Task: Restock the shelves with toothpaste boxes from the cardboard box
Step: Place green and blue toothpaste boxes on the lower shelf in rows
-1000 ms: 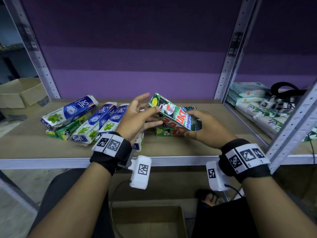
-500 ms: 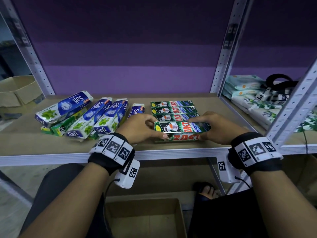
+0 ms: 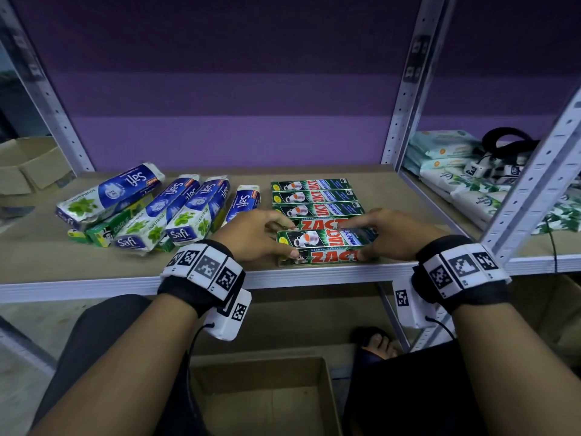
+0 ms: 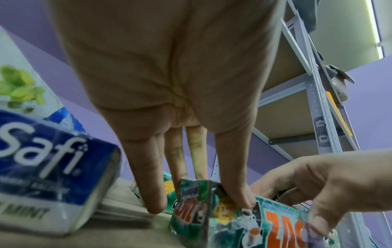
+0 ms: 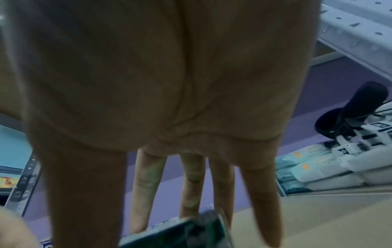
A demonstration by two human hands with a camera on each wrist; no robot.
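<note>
Both hands on green Zact toothpaste box, centre frame, top of stack at shelf front: left hand pinches left end, right hand pinches right end. Cardboard box at bottom centre, visible part empty.

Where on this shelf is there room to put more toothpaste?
Bare board shows behind the green Zact boxes, between their right ends and the right post, at the far left beside the Safi packs, and along the front edge below those packs. The middle is crowded: both hands, left and right, are on the front Zact box.
</note>
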